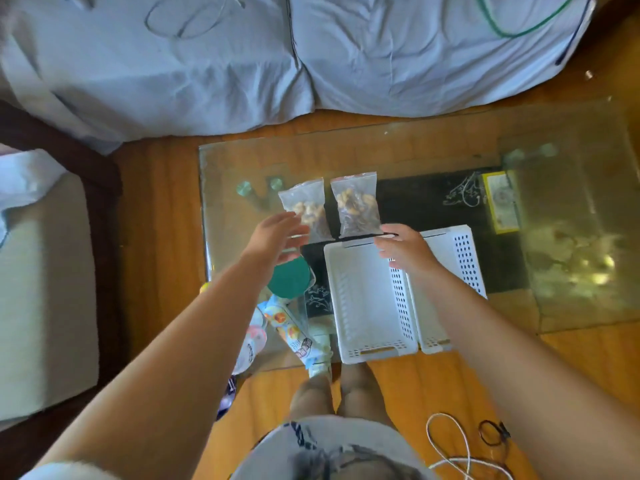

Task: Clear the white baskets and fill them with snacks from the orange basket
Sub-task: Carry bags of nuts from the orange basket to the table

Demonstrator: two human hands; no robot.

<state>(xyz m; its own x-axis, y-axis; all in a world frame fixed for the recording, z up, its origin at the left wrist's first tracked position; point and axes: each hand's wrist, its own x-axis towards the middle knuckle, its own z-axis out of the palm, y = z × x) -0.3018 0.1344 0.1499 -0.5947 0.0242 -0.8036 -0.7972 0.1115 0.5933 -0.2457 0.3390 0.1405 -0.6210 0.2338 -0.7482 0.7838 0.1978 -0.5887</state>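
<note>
Two white perforated baskets stand side by side on the glass table; the left basket [360,299] shows nothing inside, and the right basket [450,258] is partly hidden by my right arm. Beyond them lie two clear bags of mixed nuts, a left bag [308,206] and a right bag [356,202]. My left hand [277,233] hovers with relaxed fingers over the left bag's near corner. My right hand [401,247] lies open over the far rim of the baskets, fingertips at the right bag's lower edge. No orange basket is in view.
A green round lid [289,277] and colourful snack packets [294,330] lie at the table's near left corner. A yellow-edged card [500,202] sits under the glass. A grey-covered sofa [242,64] lies beyond the table. Cables [460,452] trail on the wooden floor.
</note>
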